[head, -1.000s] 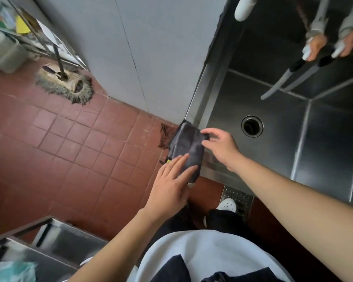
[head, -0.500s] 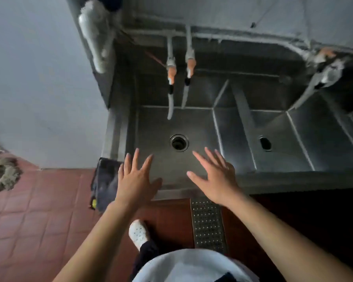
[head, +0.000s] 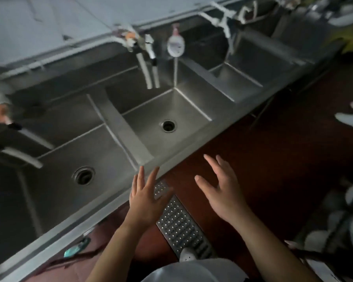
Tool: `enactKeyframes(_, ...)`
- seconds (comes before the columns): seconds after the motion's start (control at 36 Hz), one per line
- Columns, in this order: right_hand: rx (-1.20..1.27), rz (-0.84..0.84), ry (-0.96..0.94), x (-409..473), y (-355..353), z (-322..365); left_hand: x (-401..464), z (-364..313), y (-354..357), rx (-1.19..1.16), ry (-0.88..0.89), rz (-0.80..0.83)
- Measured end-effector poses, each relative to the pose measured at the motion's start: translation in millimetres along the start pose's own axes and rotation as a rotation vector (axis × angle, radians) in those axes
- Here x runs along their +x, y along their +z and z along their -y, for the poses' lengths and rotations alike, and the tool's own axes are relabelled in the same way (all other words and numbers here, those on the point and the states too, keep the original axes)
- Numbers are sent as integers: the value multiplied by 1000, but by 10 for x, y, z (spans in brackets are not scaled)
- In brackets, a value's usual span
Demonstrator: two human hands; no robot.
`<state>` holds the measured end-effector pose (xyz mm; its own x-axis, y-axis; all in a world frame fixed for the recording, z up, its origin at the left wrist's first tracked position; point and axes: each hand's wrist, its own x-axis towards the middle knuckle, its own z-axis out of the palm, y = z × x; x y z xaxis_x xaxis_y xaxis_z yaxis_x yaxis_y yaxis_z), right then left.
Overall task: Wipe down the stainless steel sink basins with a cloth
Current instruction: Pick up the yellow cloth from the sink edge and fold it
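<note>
Head view looks down at a long steel sink (head: pixel 130 139) with three basins side by side. Both hands are held out with fingers spread, and they hold nothing. Left hand (head: pixel 147 200) is over the sink's front edge, near the wall between the left and middle basins. Right hand (head: pixel 220 190) is over the dark red floor (head: pixel 283 159). A floor grate (head: pixel 181 224) lies below the hands. No cloth shows.
</note>
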<state>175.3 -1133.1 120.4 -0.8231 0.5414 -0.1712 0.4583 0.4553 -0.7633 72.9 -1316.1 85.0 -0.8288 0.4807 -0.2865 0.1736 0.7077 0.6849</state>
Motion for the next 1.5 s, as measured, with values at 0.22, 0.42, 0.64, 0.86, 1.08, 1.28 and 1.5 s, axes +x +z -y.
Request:
enactKeyframes(0.22,203,-142,224,394,-944,-700,743,-986,501,16,184,139)
enactKeyframes(0.42,198,-345,242,1271,-1971,-1050,2035,-2098,795,29,331,280)
enactKeyframes(0.64,190,-560,442,2034,-2732,-1278,3418,-3523,1392,-74,546,405)
enactKeyframes(0.86,200,-727,528,2634,-3576,-1635,4223,-4487,2144,-59,607,598)
enactKeyframes(1.08,344,-757,645,3267,-4271,-2640,4923,-5273,3180,61,558,765)
enactKeyframes(1.28,391,-753,600,4207,-5434,-3632,5699,-6331,3942,199,546,765)
enactKeyframes(1.5,367,-665,467,5567,-6882,-4299,6669,-7737,4388,49,463,562)
